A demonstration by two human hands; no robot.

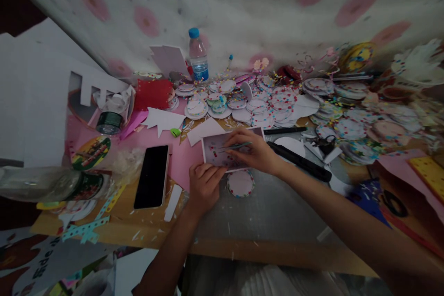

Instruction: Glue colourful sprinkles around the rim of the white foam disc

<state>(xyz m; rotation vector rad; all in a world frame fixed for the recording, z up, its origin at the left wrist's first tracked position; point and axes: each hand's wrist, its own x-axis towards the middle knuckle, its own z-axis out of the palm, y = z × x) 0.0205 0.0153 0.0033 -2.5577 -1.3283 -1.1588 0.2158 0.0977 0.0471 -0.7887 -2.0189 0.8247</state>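
White-rimmed and shallow, a box is occupying the middle of the table and containing a scatter of small pieces, some of them red, others too small to make out. The left hand is clamping the near-left edge of the box, while the right hand is hovering over its right half and gripping slim tweezers whose tips are pointing left, over the pieces; whether they are pinching one, I cannot tell. Just on the near side of the box, a round white card with a dotted, coloured border is lying flat. Beyond the box, a blue-capped bottle is standing upright and holding clear liquid. Well to the left of the box, a larger clear bottle with a dark green label is lying on its side, its contents not showing clearly; between it and the box, a dark-screened phone is resting. Beyond and to the right of the box, decorated paper discs are lying in heaps, and a long black tool is stretching out to its right.
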